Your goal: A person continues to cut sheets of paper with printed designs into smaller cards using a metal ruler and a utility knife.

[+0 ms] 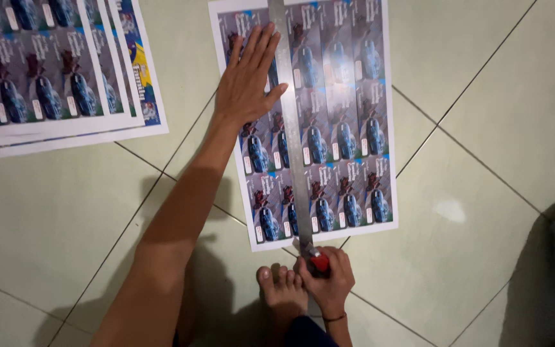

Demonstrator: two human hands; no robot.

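The left hand (248, 80) reaches out on a straight arm, palm flat and fingers spread, pressing a long metal ruler (292, 128) onto a printed sheet (329, 122) lying on the tiled floor (483, 96). The right hand (329, 283) is clenched around a red-tipped cutter (318, 260) at the ruler's near end, just past the sheet's bottom edge and beside a bare foot (282, 289). Bare floor lies open to the right, while a stack of sheets (52, 71) sits well apart at the upper left.
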